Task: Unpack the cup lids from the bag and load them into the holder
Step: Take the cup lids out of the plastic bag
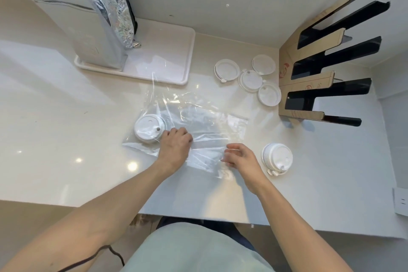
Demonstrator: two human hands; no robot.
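Note:
A clear plastic bag lies flat on the white counter. Inside its left end sits a stack of white cup lids. My left hand presses on the bag just right of that stack, fingers curled on the film. My right hand pinches the bag's near edge. A second stack of lids stands on the counter right of my right hand. Several single lids lie loose near the holder, a cardboard-and-black rack with long slots at the right.
A white tray at the back holds silver foil pouches. The wall runs behind the counter. The counter's front edge is near my body. A white socket plate sits at the far right.

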